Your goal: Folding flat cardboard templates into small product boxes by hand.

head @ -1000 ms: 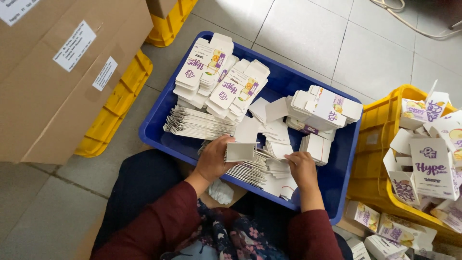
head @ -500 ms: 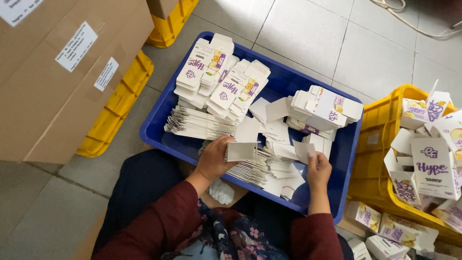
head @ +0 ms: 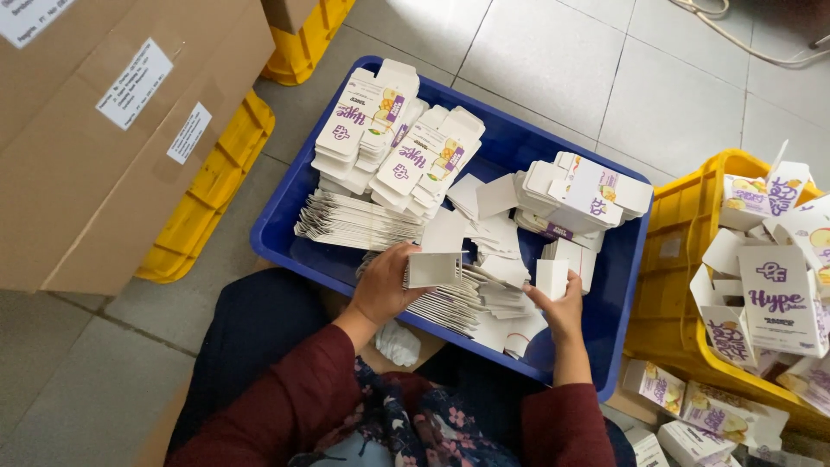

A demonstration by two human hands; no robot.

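My left hand (head: 387,284) grips a small white folded carton (head: 434,269) above a blue tray (head: 298,246). My right hand (head: 559,308) holds a white card insert (head: 552,278) upright, a little to the right of that carton. Below both hands lie loose white inserts (head: 506,298) and a row of flat cartons (head: 445,304). Stacks of flat printed cartons (head: 380,130) fill the tray's far left, and another stack (head: 584,195) sits at its far right.
A yellow crate (head: 683,259) on the right holds several assembled white-and-purple cartons (head: 778,298). More cartons (head: 692,415) lie on the floor below it. Large brown cardboard boxes (head: 104,130) rest on yellow crates at the left. Grey floor tiles lie beyond the tray.
My right hand picked a white insert out of the pile, lifted it, and has turned it upright while moving left toward the carton. The left hand has stayed put.
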